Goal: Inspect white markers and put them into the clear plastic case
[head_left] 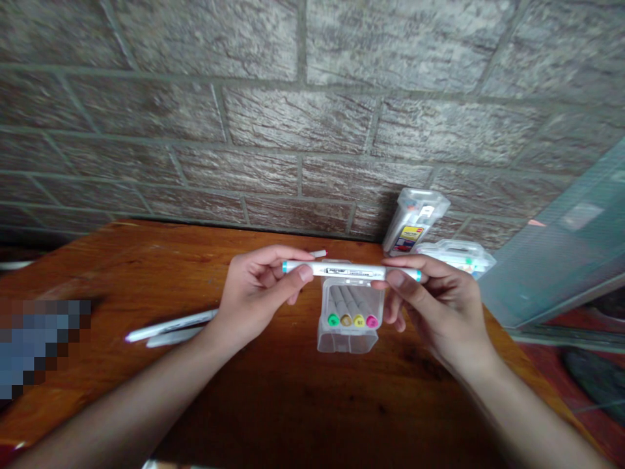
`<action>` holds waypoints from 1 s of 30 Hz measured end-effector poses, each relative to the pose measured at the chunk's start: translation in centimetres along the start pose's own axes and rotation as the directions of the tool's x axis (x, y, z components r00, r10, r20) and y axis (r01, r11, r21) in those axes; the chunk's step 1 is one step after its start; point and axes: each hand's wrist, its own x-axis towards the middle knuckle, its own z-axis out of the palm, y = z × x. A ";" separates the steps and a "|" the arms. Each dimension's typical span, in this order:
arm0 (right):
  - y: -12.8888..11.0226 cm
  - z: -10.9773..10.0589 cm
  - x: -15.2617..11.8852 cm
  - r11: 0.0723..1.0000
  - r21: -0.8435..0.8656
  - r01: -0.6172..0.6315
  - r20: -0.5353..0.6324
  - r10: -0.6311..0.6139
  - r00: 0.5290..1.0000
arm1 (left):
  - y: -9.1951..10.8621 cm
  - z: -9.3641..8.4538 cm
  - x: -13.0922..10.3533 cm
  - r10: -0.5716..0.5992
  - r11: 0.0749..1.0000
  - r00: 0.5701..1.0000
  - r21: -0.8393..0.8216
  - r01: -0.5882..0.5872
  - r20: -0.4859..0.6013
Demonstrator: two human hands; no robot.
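Note:
A white marker (349, 270) with turquoise ends is held level in the air between my two hands. My left hand (266, 286) pinches its left end between thumb and fingers. Its right end is gripped the same way by my right hand (434, 296). Just below and behind the marker lies a clear plastic case (347, 339), with several markers (351, 309) in it showing green, brown, yellow and pink ends. Beyond my left fingers, a marker with a red tip (319, 253) is partly hidden.
Markers (170, 324), one purple-tipped, lie on the wooden table (273, 397) by my left forearm. At the back right, a clear case (415, 221) leans near the stone wall (336, 124), with another clear case (459, 255) beside it. A blurred-out patch (34, 348) covers the left edge.

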 end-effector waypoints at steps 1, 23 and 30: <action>0.0 0.0 0.0 1.000 0.001 -0.001 0.001 0.001 1.000 | -0.1 -0.1 0.0 -0.002 1.000 1.000 0.001 0.002 0.003; 0.0 0.0 0.0 1.000 0.020 0.008 0.010 -0.009 1.000 | 0.4 0.2 0.2 0.033 0.998 0.999 0.051 -0.033 -0.004; 0.9 0.0 -0.1 0.995 -0.076 0.062 -0.011 -0.063 0.998 | 0.9 0.8 0.3 0.090 0.985 0.995 0.154 -0.083 -0.041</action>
